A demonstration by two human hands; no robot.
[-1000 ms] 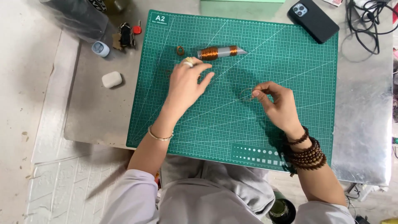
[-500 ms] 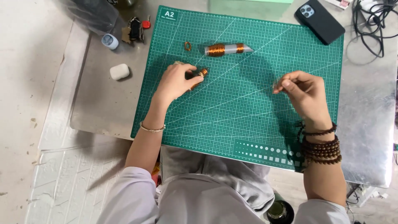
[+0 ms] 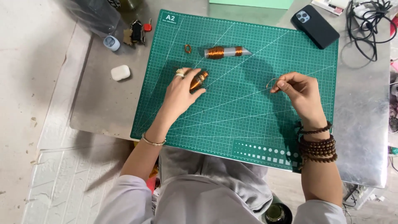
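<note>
A green cutting mat (image 3: 248,124) covers the middle of a grey metal table. My left hand (image 3: 182,93) rests on the mat's left part with its fingers closed around a small spool of copper wire (image 3: 198,80). My right hand (image 3: 300,93) hovers over the mat's right part and pinches a thin loop of copper wire (image 3: 271,83) between thumb and fingers. A grey tube wound with two bands of copper wire (image 3: 226,52) lies at the mat's far side. A small copper ring (image 3: 188,49) lies just left of the tube.
A black phone (image 3: 315,29) lies at the mat's far right corner, with tangled black cables (image 3: 369,25) beyond it. A white earbud case (image 3: 120,73), a small blue-grey cap (image 3: 111,42) and a bunch of keys (image 3: 136,32) sit left of the mat. The table's near edge (image 3: 103,128) is close to my lap.
My left hand has drawn back from the tube toward me and now grips the small spool. My right hand has moved right and away from me with the wire loop.
</note>
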